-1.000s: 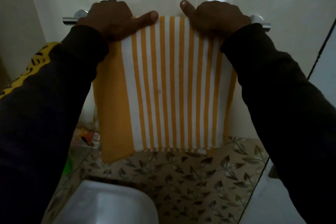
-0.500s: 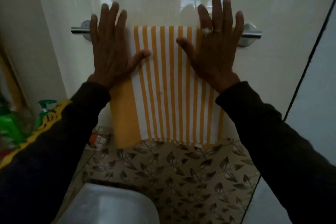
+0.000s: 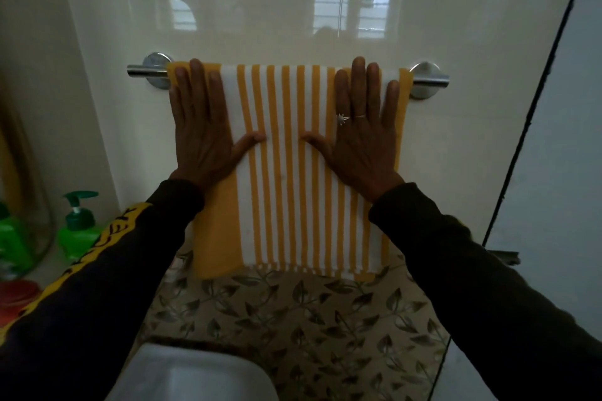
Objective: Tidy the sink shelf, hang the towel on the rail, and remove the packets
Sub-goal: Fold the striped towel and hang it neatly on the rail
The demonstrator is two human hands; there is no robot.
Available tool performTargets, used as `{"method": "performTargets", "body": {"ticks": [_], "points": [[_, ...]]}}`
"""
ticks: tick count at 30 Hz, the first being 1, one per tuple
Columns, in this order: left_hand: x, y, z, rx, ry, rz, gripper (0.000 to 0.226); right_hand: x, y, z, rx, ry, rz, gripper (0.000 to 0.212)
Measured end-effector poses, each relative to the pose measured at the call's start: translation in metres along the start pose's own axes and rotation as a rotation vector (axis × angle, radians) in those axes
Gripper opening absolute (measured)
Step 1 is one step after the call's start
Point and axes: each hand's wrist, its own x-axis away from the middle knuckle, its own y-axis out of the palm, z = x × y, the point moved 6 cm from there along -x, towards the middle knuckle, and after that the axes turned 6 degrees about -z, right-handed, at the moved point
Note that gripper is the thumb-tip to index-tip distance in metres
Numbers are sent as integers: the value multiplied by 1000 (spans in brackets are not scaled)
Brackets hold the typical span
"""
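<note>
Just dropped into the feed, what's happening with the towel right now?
A person is pressing both hands flat on a yellow-and-white striped towel that is draped over the chrome towel rail on the wall. The left hand lies on the towel's left side, the right hand on its right side, fingers straight and pointing up. The towel hangs flat and fairly even. A green pump bottle stands at the lower left.

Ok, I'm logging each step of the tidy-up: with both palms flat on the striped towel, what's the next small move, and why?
Probably lift both hands off the towel. The towel already hangs over the rail, spread nearly from bracket to bracket, with the left hand and right hand pressed flat on it, so smoothing looks finished. The green pump bottle to the left suggests the shelf comes next.
</note>
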Motion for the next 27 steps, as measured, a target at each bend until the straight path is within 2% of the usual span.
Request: {"method": "performTargets", "body": {"ticks": [7, 10, 12, 17, 27], "points": [[-21, -6, -9, 28, -18, 109, 102, -14, -3, 0, 49, 41, -75, 96], [-35, -14, -13, 7, -36, 119, 90, -31, -9, 1, 89, 81, -26, 87], [-47, -19, -17, -4, -40, 82, 85, -45, -13, 2, 92, 123, 20, 84], [-65, -21, -26, -68, -93, -62, 91, -56, -7, 2, 111, 199, -5, 87], [-64, -25, -24, -44, -109, -80, 86, -49, -12, 4, 41, 150, -58, 90]]}}
